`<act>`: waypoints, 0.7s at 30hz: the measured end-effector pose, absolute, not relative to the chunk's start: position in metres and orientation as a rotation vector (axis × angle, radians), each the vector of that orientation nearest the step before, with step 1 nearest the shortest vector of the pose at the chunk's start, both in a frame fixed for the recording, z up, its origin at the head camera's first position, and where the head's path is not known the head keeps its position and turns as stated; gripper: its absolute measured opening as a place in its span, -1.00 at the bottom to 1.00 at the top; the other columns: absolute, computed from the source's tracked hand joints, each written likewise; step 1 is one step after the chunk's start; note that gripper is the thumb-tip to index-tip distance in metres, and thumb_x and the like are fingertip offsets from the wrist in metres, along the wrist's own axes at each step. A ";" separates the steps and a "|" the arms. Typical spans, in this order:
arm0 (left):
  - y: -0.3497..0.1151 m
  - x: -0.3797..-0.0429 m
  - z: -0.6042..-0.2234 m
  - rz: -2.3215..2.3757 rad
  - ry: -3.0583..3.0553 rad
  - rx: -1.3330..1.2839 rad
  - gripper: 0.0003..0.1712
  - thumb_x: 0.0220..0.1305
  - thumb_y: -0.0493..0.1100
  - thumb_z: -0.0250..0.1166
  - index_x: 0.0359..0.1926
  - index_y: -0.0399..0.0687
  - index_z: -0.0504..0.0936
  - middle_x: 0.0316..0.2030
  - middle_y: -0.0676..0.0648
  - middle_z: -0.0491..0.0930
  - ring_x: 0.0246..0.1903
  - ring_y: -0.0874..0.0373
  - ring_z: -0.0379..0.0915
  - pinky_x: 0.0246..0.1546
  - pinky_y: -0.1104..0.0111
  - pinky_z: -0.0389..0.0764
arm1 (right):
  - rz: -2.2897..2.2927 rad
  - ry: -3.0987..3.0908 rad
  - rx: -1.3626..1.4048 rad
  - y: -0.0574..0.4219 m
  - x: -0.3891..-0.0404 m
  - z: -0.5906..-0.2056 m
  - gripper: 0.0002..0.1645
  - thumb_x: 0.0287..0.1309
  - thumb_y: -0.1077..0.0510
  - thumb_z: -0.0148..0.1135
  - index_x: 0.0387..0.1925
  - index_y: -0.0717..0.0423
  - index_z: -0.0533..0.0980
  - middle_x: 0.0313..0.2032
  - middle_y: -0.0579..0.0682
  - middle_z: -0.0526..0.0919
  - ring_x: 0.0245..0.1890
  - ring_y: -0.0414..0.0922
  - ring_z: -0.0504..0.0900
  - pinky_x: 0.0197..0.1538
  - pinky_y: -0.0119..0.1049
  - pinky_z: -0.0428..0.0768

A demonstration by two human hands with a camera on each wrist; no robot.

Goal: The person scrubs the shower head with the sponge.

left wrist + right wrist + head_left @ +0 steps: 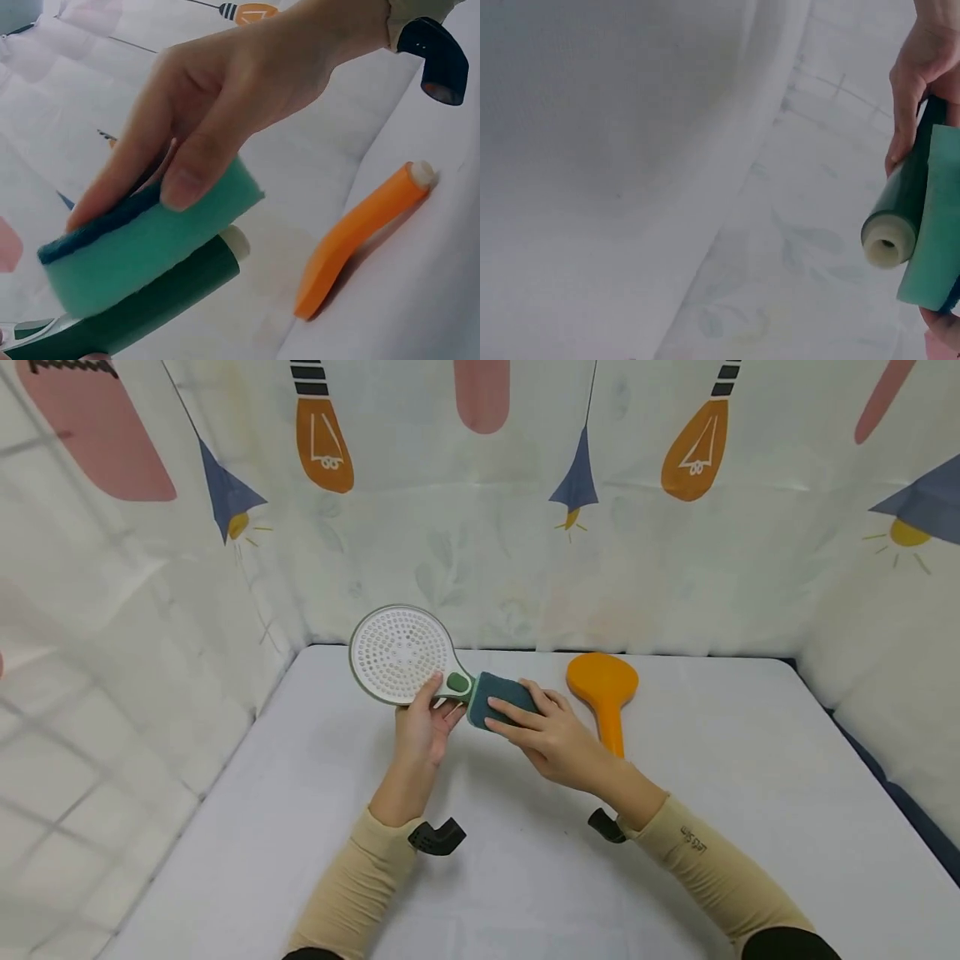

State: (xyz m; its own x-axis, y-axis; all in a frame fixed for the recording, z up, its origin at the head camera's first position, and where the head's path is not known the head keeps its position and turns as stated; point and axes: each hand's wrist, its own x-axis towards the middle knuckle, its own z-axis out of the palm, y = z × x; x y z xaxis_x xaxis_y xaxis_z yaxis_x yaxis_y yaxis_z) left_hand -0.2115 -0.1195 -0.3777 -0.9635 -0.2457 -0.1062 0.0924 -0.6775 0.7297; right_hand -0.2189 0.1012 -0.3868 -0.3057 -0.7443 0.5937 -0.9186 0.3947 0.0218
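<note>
My left hand (422,731) grips a shower head (401,653) where its green handle (174,306) meets the round head. The white nozzle face is turned up toward the head camera. With thumb and fingers, my right hand (553,739) holds a sponge (497,700), dark teal on one side and light green on the other. In the left wrist view, the sponge's light green side lies along the handle. A pale hollow end (888,240) of the handle sticks out past the sponge in the right wrist view.
An orange shower head (602,679) lies on the white table (510,877), right of the hands, its round end toward the back. Behind the table hangs a printed cloth (480,552) with lamp and bulb drawings; light cloth also stands at both sides.
</note>
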 end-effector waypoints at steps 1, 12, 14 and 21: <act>-0.123 -0.212 -0.376 -2.694 -1.148 0.287 -0.46 0.57 -0.27 0.09 0.49 -0.08 0.27 -0.01 -0.16 0.56 -0.19 0.03 0.72 -0.19 0.21 0.73 | 0.451 -2.129 1.416 0.103 -0.219 -0.386 -0.35 0.09 0.34 0.50 0.26 0.06 0.61 0.31 0.10 0.55 0.29 0.46 0.40 0.15 0.27 0.50; -0.142 -0.215 -0.366 -2.737 -1.086 0.287 -0.54 0.60 -0.18 0.07 0.43 0.04 0.33 -0.06 -0.08 0.52 -0.17 0.04 0.68 -0.13 0.19 0.71 | 0.793 -2.126 1.383 0.125 -0.226 -0.393 -0.37 0.10 0.46 0.42 0.26 0.23 0.57 0.31 0.22 0.51 0.35 0.43 0.34 0.31 0.37 0.31; -0.143 -0.215 -0.366 -2.737 -1.074 0.303 -0.57 0.60 -0.17 0.08 0.40 0.05 0.35 -0.06 -0.07 0.53 -0.17 0.04 0.67 -0.15 0.20 0.72 | 0.873 -2.137 1.366 0.125 -0.224 -0.395 -0.37 0.12 0.45 0.41 0.27 0.23 0.57 0.32 0.22 0.51 0.38 0.40 0.32 0.34 0.35 0.27; -0.144 -0.216 -0.367 -2.652 -1.170 0.361 -0.54 0.42 -0.45 0.23 0.24 -0.01 0.50 -0.23 0.03 0.64 -0.29 0.18 0.67 -0.15 0.30 0.71 | 0.981 -2.148 1.356 0.126 -0.221 -0.397 -0.36 0.18 0.42 0.39 0.31 0.17 0.55 0.35 0.17 0.49 0.39 0.36 0.33 0.38 0.30 0.22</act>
State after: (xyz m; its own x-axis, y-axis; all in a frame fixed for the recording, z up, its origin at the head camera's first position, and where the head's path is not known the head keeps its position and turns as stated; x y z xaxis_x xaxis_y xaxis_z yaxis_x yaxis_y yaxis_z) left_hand -0.2162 -0.1438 -0.3668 -0.9458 -0.2959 -0.1340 0.1005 -0.6588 0.7456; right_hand -0.2211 0.1257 -0.3974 -0.4392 -0.6055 0.6637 -0.8981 0.2772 -0.3414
